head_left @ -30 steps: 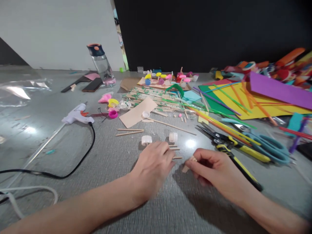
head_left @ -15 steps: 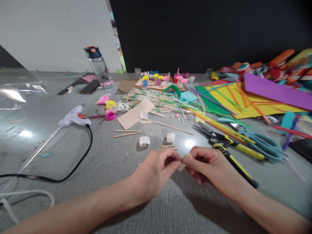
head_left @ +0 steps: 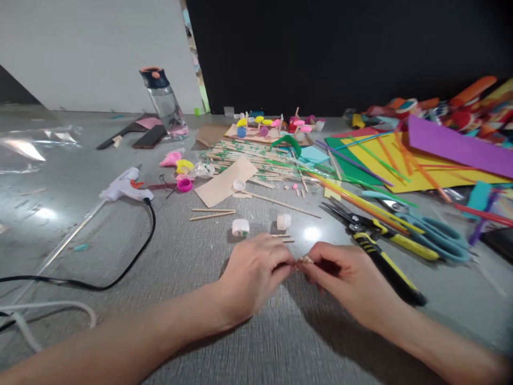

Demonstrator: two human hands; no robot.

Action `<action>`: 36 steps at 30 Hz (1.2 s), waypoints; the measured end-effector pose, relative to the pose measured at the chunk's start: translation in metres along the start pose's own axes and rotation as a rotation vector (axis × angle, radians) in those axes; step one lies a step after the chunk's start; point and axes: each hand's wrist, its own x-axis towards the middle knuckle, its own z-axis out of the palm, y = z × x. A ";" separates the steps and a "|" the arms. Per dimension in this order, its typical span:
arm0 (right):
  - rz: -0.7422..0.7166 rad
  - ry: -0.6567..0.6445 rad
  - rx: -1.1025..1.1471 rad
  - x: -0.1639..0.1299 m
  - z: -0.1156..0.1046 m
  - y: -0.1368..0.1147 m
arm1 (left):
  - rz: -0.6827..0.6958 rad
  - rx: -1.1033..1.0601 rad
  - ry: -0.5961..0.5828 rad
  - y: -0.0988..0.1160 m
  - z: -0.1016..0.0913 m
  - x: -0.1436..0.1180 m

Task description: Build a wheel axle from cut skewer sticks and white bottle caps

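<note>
My left hand (head_left: 252,275) and my right hand (head_left: 342,278) meet over the grey table (head_left: 180,267), fingertips pinched together on a small bundle of short wooden sticks (head_left: 304,260). Just beyond the hands lie two white bottle caps (head_left: 241,227) (head_left: 284,221) and a few short stick pieces (head_left: 282,237). Two longer wooden sticks (head_left: 212,213) lie to the left of the caps.
A white glue gun (head_left: 125,188) with a black cord (head_left: 136,256) lies at left. Black and yellow pliers (head_left: 377,246) and teal scissors (head_left: 433,230) lie at right. Coloured foam sheets (head_left: 425,171), straws, a stick pile (head_left: 256,160), cardboard (head_left: 226,183) and a water bottle (head_left: 164,101) lie farther back.
My left hand has come off the table and moved right to meet my right hand. Both hands now pinch the stick bundle that only my right hand held before.
</note>
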 end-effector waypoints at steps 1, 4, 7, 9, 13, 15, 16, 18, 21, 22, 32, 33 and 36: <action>-0.007 0.002 -0.005 0.000 0.000 0.000 | 0.009 0.008 -0.001 0.000 0.000 0.000; -0.013 0.005 -0.012 -0.001 0.001 0.001 | 0.021 0.021 0.012 -0.001 0.002 -0.001; 0.004 0.010 -0.006 0.000 0.001 0.002 | 0.007 0.034 -0.003 -0.001 0.001 0.000; 0.023 0.017 0.002 0.000 -0.001 0.002 | -0.029 0.092 -0.038 0.001 -0.002 0.002; 0.149 0.004 0.239 0.003 -0.007 0.002 | -0.156 0.337 -0.185 0.007 -0.015 0.010; 0.265 -0.015 0.487 0.004 -0.008 0.002 | -0.186 0.396 -0.229 0.009 -0.020 0.013; 0.312 -0.020 0.586 0.004 -0.007 0.003 | -0.189 0.406 -0.232 0.010 -0.022 0.014; 0.357 -0.023 0.685 0.004 -0.006 0.003 | -0.175 0.370 -0.199 0.013 -0.023 0.014; 0.355 -0.007 0.731 0.003 -0.004 0.002 | -0.192 0.004 -0.126 0.019 -0.022 0.011; 0.349 0.003 0.746 0.002 -0.003 0.000 | -0.240 -0.196 -0.131 0.021 -0.020 0.011; 0.244 0.039 0.752 0.002 -0.004 -0.005 | -0.689 -1.149 -0.220 0.031 -0.004 0.010; 0.233 0.034 0.740 0.002 -0.003 -0.004 | -0.703 -1.175 -0.219 0.032 -0.004 0.010; 0.210 0.025 0.699 0.001 -0.002 -0.004 | -0.725 -1.232 -0.208 0.033 -0.004 0.010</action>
